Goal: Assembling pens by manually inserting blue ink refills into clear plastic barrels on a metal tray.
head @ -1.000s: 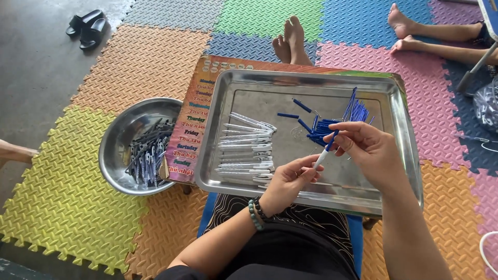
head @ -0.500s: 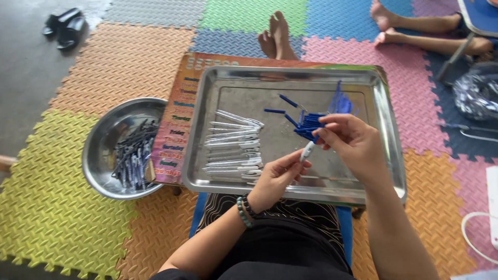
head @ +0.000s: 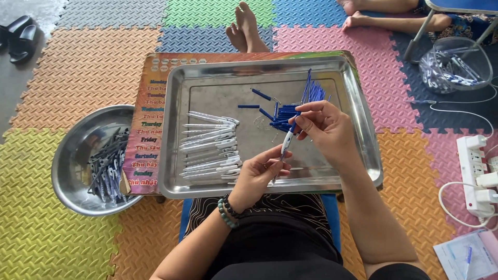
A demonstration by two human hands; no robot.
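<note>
Both hands hold one white pen barrel (head: 287,143) over a metal tray (head: 218,70). My left hand (head: 259,176) pinches its lower end; my right hand (head: 324,127) grips the upper end, where a blue part sticks out. A row of white pen barrels (head: 210,148) lies on the tray to the left of my hands. Just beyond my right hand lies a pile of blue pen parts (head: 298,106). The tray rests on a small colourful table (head: 150,98).
A round metal bowl (head: 67,155) of dark pen pieces (head: 106,163) sits on the foam mats at left. A clear bowl (head: 456,65) of pens stands at the upper right, a power strip (head: 474,173) at right. Another person's feet (head: 246,26) lie beyond the table.
The pen barrel stays between both hands, now held more upright over the tray's middle. The camera view has shifted, so the tray sits lower and more centred.
</note>
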